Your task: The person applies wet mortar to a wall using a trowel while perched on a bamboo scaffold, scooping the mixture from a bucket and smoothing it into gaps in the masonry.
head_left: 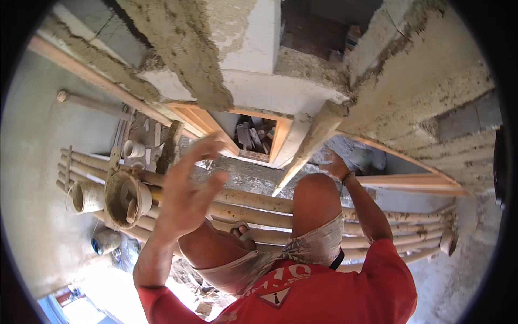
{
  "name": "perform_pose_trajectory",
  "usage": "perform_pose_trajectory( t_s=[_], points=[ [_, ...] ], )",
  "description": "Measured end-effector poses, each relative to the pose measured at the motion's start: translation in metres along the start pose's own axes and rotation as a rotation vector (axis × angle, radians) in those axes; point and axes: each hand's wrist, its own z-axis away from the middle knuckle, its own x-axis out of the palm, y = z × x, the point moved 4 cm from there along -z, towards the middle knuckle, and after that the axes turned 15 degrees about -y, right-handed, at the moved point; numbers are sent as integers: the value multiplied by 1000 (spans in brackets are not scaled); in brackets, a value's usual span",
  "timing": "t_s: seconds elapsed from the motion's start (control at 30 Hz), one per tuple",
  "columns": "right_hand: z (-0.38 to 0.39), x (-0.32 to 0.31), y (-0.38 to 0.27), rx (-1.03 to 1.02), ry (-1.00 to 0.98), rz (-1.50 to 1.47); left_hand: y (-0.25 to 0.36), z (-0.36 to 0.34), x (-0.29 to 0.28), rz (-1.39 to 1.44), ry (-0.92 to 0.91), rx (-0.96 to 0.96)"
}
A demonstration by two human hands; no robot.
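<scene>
My left hand [190, 186] is raised in front of me, fingers spread and holding nothing. It hangs in the air to the right of a mortar-stained bucket [114, 201], which has a wooden-looking tool [131, 209] in it. Past my raised knee, my right hand [335, 164] is stretched forward with its fingers apart and nothing in it. Close to its left stands a plastered column edge [310, 143]; I cannot tell whether the hand touches anything. Fresh grey-brown mortar [186, 54] covers part of the white wall [249, 89] ahead.
I sit on a scaffold of bamboo poles [264, 202] with the floor far below. A second bucket [86, 196] stands at its left, and another [106, 241] is lower down. Wooden door frames [283, 135] lie below. A wall opening [324, 27] is ahead.
</scene>
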Motion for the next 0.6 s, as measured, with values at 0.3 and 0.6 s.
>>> perform_pose_trajectory(
  t_s=[0.3,0.6],
  points=[
    [-72,32,3,-462,31,103,-114,-59,202,-150,-472,-552],
    [-38,104,-24,-703,-74,99,-151,-80,292,166,654,-453]
  ],
)
